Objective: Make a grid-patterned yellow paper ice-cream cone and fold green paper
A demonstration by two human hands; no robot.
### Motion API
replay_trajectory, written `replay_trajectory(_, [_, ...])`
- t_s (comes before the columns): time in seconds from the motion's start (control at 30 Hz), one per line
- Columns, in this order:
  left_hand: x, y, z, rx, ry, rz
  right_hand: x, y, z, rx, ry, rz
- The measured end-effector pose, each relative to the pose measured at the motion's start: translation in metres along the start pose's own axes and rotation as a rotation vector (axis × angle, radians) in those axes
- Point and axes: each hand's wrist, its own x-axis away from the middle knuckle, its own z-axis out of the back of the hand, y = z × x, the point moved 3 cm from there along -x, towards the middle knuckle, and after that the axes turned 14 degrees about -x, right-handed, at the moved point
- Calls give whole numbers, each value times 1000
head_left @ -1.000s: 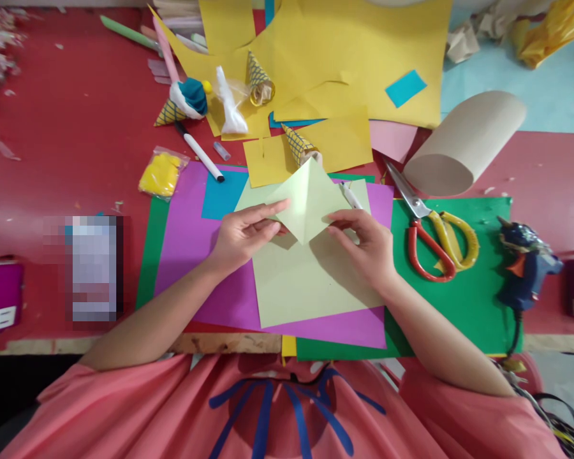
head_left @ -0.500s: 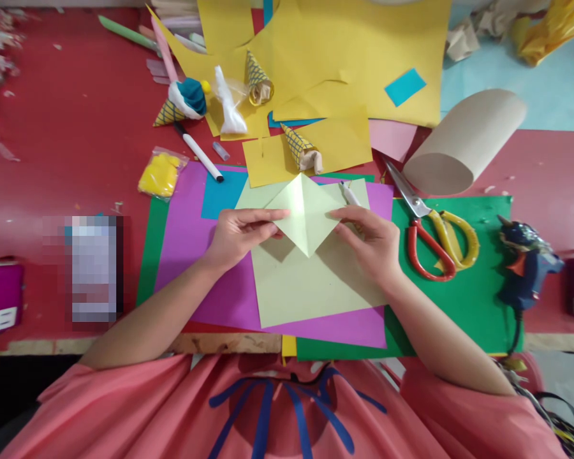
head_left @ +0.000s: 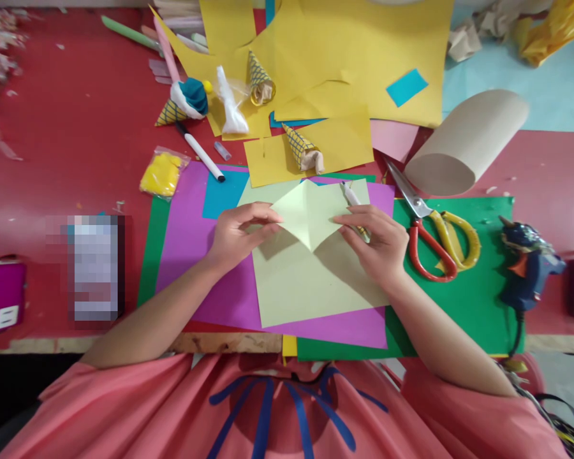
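Observation:
A small pale green folded paper (head_left: 309,213), diamond shaped, is held between both hands just above a larger pale green sheet (head_left: 310,284). My left hand (head_left: 236,236) pinches its left corner with thumb and fingers. My right hand (head_left: 380,245) pinches its right corner. The large sheet lies on a purple sheet (head_left: 186,248), which lies on a green sheet (head_left: 463,299). A white pen (head_left: 351,194) lies just beyond my right hand.
Red-and-yellow scissors (head_left: 430,233) and a blue glue gun (head_left: 526,264) lie to the right. A brown paper roll (head_left: 463,143), yellow sheets (head_left: 344,57), patterned paper cones (head_left: 303,150), a marker (head_left: 201,153) and a yellow packet (head_left: 162,173) lie farther back. Purple containers (head_left: 0,294) stand at both edges.
The small folded paper has come down from tilted up to nearly flat against the large sheet. Both hands have stayed at its corners and lowered with it.

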Motion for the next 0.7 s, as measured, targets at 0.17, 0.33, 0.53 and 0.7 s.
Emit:
replay_trajectory(0.17, [-2,-3,-1,71,15,78,-1,4,0,-62,-1,-67])
replay_trajectory(0.33, [-2,3,-1,-23,7,-22,-1,7,-7,-104,-135,-153])
replay_trajectory(0.53, [2,7,0,-63,-176,-173,-1,5,-12,-137,-167,-178])
replay_trajectory(0.7, [3,11,-2,-130,-228,-205,3,4,-16,-187,-146,-343])
